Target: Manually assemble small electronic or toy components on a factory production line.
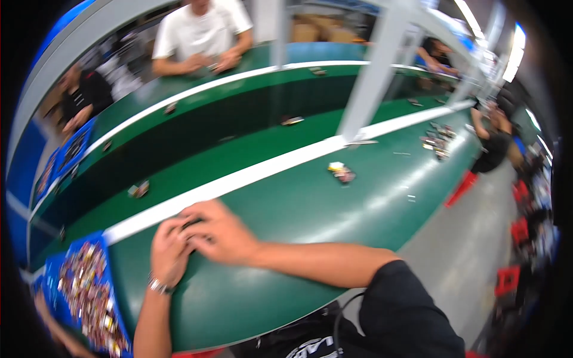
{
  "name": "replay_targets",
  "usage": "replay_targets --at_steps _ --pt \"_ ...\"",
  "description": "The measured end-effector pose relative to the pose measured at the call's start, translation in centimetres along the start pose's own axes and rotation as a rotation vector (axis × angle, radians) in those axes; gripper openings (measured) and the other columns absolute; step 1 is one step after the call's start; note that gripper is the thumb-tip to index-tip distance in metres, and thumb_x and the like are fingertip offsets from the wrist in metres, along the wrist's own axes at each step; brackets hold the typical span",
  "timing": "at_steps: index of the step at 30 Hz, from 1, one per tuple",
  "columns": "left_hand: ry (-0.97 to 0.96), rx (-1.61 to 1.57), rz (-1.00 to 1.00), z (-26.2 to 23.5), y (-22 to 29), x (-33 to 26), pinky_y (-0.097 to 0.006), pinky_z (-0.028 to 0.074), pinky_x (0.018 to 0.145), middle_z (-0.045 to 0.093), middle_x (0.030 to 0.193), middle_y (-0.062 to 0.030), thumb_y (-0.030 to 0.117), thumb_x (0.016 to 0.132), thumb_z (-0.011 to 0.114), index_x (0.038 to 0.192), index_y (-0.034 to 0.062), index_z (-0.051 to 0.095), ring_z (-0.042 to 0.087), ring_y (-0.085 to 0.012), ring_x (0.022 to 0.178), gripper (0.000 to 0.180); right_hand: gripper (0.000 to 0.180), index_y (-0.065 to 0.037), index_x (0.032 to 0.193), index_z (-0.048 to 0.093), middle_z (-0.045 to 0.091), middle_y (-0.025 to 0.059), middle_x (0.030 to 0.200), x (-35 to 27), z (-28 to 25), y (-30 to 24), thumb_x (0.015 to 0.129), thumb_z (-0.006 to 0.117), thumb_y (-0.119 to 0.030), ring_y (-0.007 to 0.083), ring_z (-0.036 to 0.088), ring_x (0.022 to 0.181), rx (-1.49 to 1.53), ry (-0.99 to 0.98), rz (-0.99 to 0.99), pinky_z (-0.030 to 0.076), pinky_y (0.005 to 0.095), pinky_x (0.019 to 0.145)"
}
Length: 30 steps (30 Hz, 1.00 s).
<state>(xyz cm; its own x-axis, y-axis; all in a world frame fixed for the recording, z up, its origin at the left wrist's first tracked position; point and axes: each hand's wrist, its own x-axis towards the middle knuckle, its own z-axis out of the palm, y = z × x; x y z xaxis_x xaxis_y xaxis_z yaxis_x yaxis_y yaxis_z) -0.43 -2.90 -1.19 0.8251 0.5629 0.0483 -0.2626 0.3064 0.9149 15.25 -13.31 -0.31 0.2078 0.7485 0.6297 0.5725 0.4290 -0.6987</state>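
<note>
My left hand [168, 253] and my right hand [225, 234] meet above the near green tabletop [262, 298], close to the white rail. Between their curled fingers sits a small dark part [193, 223], mostly hidden and blurred, so its kind does not show. Both hands are closed around it. A small cluster of parts [342, 173], pinkish-brown with a yellow and white end, lies on the tabletop to the right of my hands. To their left stands a blue bin [115, 283] filled with many small mixed-colour parts.
Beyond the white rail [239, 181], a green conveyor belt [206, 164] carries scattered small parts. A grey post [373, 77] rises from the rail. More parts [439, 141] lie piled farther right. Co-workers sit across and at the far right; another person's forearm shows beside the bin.
</note>
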Motion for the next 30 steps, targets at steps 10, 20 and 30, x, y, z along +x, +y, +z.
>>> replay_targets --at_steps 10,20,30 --pt "0.091 0.043 0.015 -0.2 -0.6 0.4 -0.033 0.054 0.091 0.051 0.135 -0.0189 0.013 0.093 0.065 0.123 0.0049 0.045 0.059 -0.0222 0.114 0.037 0.009 -0.002 0.083 0.070 0.056 0.0120 0.121 -0.1 -0.1 0.0 0.075 0.066 -0.002 0.0275 0.050 0.112 0.143 -0.020 0.065 0.045 0.0384 0.096" --pt "0.156 0.163 0.039 0.7 0.9 -1.1 -0.031 0.055 0.088 0.056 0.129 -0.0164 0.015 0.094 0.062 0.121 0.0020 0.047 0.061 -0.0209 0.110 0.033 0.012 -0.004 0.086 0.072 0.056 0.0148 0.127 0.5 1.5 0.8 0.074 0.067 -0.006 0.0298 0.050 0.118 0.219 -0.063 0.079 0.043 0.0415 0.100" --pt "0.076 0.019 -0.066 1.6 0.2 0.5 -0.037 0.052 0.098 0.060 0.127 -0.0128 0.010 0.101 0.048 0.127 0.0018 0.047 0.061 -0.0185 0.113 0.027 0.014 -0.005 0.093 0.067 0.059 0.0112 0.114 1.1 -1.7 -0.4 0.079 0.069 -0.004 0.0304 0.056 0.105 -0.087 -0.015 0.004 0.049 0.0374 0.088"
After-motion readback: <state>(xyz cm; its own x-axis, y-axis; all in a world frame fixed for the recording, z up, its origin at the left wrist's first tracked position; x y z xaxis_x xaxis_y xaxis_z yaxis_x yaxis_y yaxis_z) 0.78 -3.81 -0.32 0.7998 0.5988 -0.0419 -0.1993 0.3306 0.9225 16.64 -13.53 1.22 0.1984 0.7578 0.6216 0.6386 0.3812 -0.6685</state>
